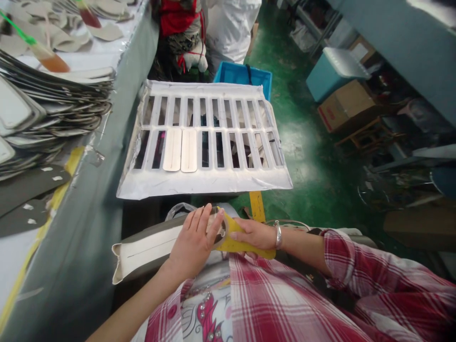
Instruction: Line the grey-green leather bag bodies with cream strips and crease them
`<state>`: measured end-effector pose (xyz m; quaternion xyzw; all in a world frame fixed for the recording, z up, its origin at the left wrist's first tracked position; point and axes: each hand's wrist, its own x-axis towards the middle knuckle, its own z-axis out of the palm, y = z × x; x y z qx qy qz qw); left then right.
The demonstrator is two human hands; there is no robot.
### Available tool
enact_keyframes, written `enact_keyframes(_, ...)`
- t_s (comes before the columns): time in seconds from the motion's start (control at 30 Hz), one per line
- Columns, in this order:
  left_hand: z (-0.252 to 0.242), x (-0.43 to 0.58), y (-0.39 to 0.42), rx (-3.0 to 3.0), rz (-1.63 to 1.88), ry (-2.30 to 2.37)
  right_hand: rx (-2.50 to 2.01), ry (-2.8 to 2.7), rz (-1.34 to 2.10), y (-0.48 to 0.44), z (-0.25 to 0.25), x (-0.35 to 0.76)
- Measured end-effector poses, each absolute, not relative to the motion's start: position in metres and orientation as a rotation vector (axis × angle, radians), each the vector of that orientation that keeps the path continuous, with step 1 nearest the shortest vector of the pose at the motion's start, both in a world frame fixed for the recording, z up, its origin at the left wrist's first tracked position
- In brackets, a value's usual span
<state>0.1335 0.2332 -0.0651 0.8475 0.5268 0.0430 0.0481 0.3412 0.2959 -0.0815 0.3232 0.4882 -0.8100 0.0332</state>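
A long piece with a white face, a thin dark line and dark grey long edges (153, 247) lies across my lap, its left end bent up. My left hand (194, 237) rests flat on its right part, fingers stretched out. A flat yellow piece (233, 241) meets that end, and my right hand (255, 233) grips it with the thumb on top and the fingers beneath. Where the yellow piece and the long piece overlap is partly covered by my left fingers. In front, two cream rounded panels (188, 151), each with a dark line, lie side by side on a white slatted crate (203, 183).
On the left, a table (121, 80) bears stacked curved pieces (67, 109) and bottles with orange liquid (50, 58). A blue bin (265, 80) stands behind the crate. Cardboard boxes (347, 105) and a teal box (326, 76) line the right side of the green floor (302, 137).
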Motion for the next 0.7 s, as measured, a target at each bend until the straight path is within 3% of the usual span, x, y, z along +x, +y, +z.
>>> enact_keyframes(0.37,-0.065,0.133,0.231,2.526,0.157,1.639,1.38,1.46,-2.63,0.242,-0.084,0.332)
enact_keyframes(0.7,-0.051,0.128,0.254,2.341,0.094,1.421,1.328,1.574,-2.654,0.241,-0.079,0.354)
